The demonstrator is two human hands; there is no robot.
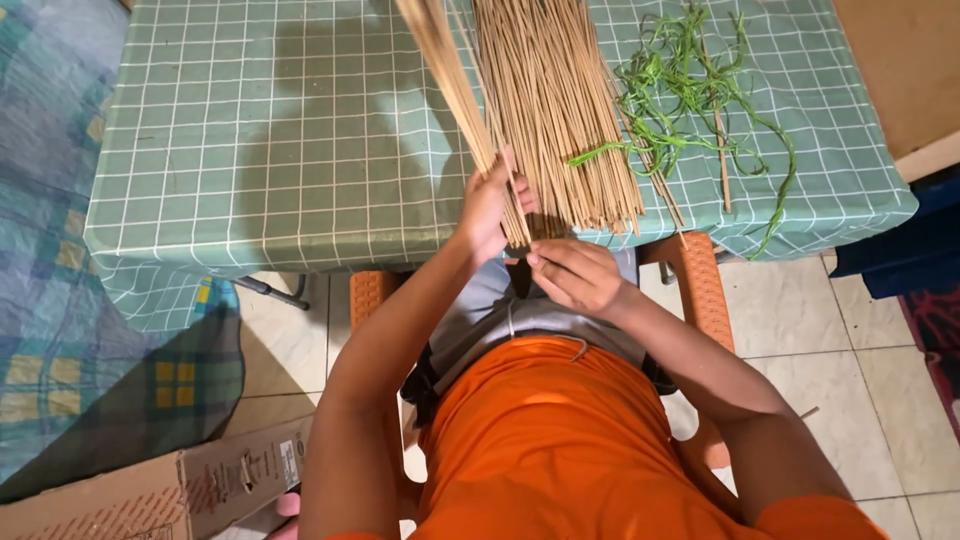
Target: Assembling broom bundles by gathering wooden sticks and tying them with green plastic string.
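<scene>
While you sit at the table's [250, 150] near edge, your left hand [487, 205] grips a thin bundle of tan sticks [450, 75]. Fingers wrapped and pressed around the lower end; bundle slants up toward 11 o'clock and runs out of the top of the view. Lower tips poke out just below the hand, over the table edge.

Your right hand [575, 275] sits at 4 o'clock of the left, close beside it. Fingertips drawn together near the stick ends; whether they pinch a single stick, you cannot tell from here.

Main heap of sticks [555, 110] lies flat on the green checked tablecloth, at 1 o'clock of your left hand, ends fanning toward you. Some ends touch or nearly touch the held bundle.

Green leaf strips [690, 90] lie tangled at 3 o'clock of the heap, a few trailing to the table's right edge. One lone stick [722, 160] lies among them.

Orange chair [700, 280] beneath you. Cardboard box [170, 490] on the floor at 8 o'clock. Patterned cloth [60, 300] at 9 o'clock.
</scene>
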